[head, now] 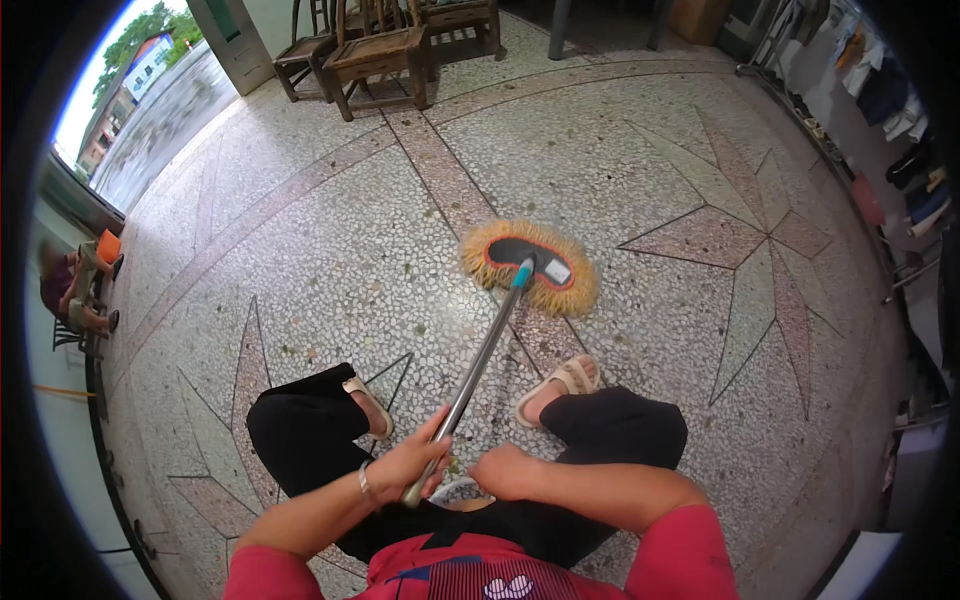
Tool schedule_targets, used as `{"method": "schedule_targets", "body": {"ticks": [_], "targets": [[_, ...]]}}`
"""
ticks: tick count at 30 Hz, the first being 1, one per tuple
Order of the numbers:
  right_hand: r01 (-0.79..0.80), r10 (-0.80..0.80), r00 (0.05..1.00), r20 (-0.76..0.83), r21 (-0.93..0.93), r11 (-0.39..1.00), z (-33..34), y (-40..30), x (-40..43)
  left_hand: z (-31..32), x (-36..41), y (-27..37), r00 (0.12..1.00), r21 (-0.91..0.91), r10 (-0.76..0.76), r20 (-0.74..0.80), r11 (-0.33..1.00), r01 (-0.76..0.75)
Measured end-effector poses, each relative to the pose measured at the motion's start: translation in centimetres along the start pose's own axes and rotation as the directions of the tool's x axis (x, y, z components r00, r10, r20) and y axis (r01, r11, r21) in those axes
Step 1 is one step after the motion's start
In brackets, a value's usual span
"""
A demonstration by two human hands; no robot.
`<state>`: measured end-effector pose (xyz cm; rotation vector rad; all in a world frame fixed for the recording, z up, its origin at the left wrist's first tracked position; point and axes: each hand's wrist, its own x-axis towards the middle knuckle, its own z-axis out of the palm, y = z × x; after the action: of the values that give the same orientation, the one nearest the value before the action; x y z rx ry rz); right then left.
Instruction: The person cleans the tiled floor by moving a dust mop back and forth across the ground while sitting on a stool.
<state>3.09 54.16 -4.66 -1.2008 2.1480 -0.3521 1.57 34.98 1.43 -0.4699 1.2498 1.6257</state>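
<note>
My left hand [420, 465] is wrapped around the lower end of a metal mop handle [480, 367]. The handle slopes up and away to a teal collar [523, 275] on the mop head. That head [480, 259], a dark oval plate with orange edging and a yellow-orange fringe, lies on the speckled terrazzo floor [352, 247] beyond my feet. Over my lap, my right hand [508, 471] is closed in a fist, apart from the handle. A white curved rim [454, 489] shows beside it, mostly hidden. My sandaled feet are spread on either side.
Wooden chairs [379, 56] stand at the far side near an open doorway [165, 97]. At far left sits a person [67, 285], with something orange [109, 245] close by. Hanging clothes [881, 86] and shoes line the right side. Small debris [289, 350] dots the floor.
</note>
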Motion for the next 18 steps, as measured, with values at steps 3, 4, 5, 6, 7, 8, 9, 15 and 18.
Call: {"method": "schedule_targets", "body": {"ticks": [3, 4, 5, 6, 7, 8, 9, 15, 18], "targets": [[-0.042, 0.043, 0.997, 0.068, -0.028, 0.999, 0.6, 0.6, 0.8, 1.4, 6.9, 3.6, 0.998, 0.043, 0.067, -0.006, 0.997, -0.067], [-0.045, 0.046, 0.997, 0.059, -0.03, 0.999, 0.4, 0.7, 0.9, 1.8, 9.0, 4.9, 0.996, 0.061, 0.086, -0.011, 0.995, -0.085], [-0.043, 0.045, 0.998, 0.051, -0.033, 0.999, 0.2, 0.6, 1.1, 2.0, 10.9, 6.2, 0.994, 0.076, 0.106, -0.012, 0.992, -0.105], [-0.038, 0.04, 0.998, 0.051, -0.036, 0.999, -0.3, 0.3, 1.3, 2.1, 12.1, 7.2, 0.992, 0.09, 0.127, -0.016, 0.988, -0.125], [-0.069, 0.07, 0.997, 0.03, -0.048, 0.997, -0.8, 0.0, 1.2, 2.5, 12.6, 8.0, 0.992, 0.09, 0.129, -0.016, 0.988, -0.127], [-0.095, 0.096, 0.995, 0.009, -0.058, 0.994, -1.2, -0.3, 1.3, 2.8, 12.9, 8.6, 0.992, 0.075, 0.126, -0.021, 0.989, -0.125], [-0.103, 0.104, 0.995, 0.006, -0.055, 0.993, -1.3, -0.4, 1.2, 3.3, 13.1, 8.9, 0.993, 0.064, 0.119, -0.015, 0.991, -0.118], [-0.044, 0.04, 0.997, -0.064, -0.054, 0.998, -0.6, 0.0, 0.1, 1.1, 4.6, 2.2, 0.997, 0.153, 0.071, -0.038, 0.986, -0.064], [-0.064, 0.073, 0.993, 0.091, -0.094, 0.994, -0.7, -0.4, -0.6, -1.3, -4.0, -1.7, 0.999, 0.116, -0.012, 0.04, 0.993, 0.007]]}}
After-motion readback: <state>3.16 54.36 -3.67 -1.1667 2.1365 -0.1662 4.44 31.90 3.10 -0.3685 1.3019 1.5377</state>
